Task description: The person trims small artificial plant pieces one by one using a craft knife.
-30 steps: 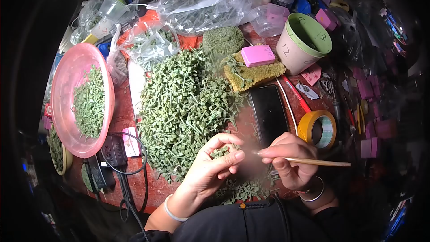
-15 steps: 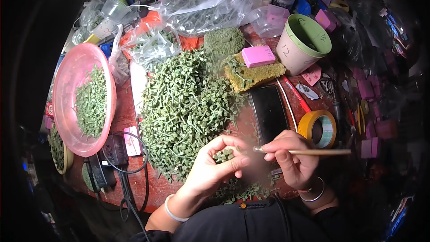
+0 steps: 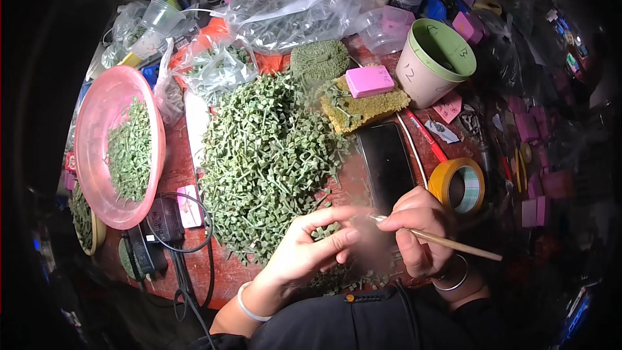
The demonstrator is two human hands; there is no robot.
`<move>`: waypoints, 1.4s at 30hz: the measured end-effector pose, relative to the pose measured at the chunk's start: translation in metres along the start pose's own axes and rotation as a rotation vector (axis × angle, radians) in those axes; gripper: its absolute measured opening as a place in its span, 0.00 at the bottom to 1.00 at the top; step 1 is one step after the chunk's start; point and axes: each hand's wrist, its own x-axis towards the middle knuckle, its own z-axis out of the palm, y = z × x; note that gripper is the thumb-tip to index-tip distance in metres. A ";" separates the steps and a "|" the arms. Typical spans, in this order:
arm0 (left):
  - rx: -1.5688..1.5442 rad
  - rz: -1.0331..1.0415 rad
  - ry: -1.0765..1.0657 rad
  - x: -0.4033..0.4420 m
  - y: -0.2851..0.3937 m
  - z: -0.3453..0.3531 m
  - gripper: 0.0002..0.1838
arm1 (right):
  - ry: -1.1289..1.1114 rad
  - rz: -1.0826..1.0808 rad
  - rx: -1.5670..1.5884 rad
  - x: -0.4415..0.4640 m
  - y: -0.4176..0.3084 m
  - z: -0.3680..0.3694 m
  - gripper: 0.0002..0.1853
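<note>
My right hand [image 3: 424, 233] grips a thin tool with a wooden handle [image 3: 460, 244], its butt slanting down to the right. A small pale tip pokes out by my right fingertips; its kind is not clear. Facing it, my left hand [image 3: 311, 246] has its index finger stretched toward that tip and its thumb held apart. A blur covers the space between the hands, so any small piece there is hidden. Just beyond my left hand rises a big heap of small green pieces [image 3: 269, 162]. More green bits [image 3: 337, 279] lie below my hands.
A pink basin [image 3: 155, 175] holding green pieces stands at left. A dark phone [image 3: 387, 162], yellow tape roll [image 3: 444, 178], red pen [image 3: 427, 136] and green-lined cup [image 3: 414, 78] sit at right. A pink block [image 3: 369, 82] rests on a yellow sponge [image 3: 382, 104]. Cables [image 3: 184, 279] hang at lower left.
My left index finger has straightened toward the tool's tip. The tool's butt has tilted lower in my right hand. The whole view has shifted slightly.
</note>
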 end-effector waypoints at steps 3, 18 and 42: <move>-0.088 -0.017 -0.021 0.001 -0.001 -0.001 0.17 | 0.002 -0.025 -0.033 0.001 -0.001 0.000 0.09; -0.252 0.081 0.023 0.004 -0.007 -0.002 0.09 | 0.043 -0.087 -0.081 0.000 -0.001 0.005 0.11; -0.307 0.062 0.002 0.005 -0.008 -0.003 0.08 | 0.068 -0.169 -0.108 -0.003 -0.001 0.009 0.15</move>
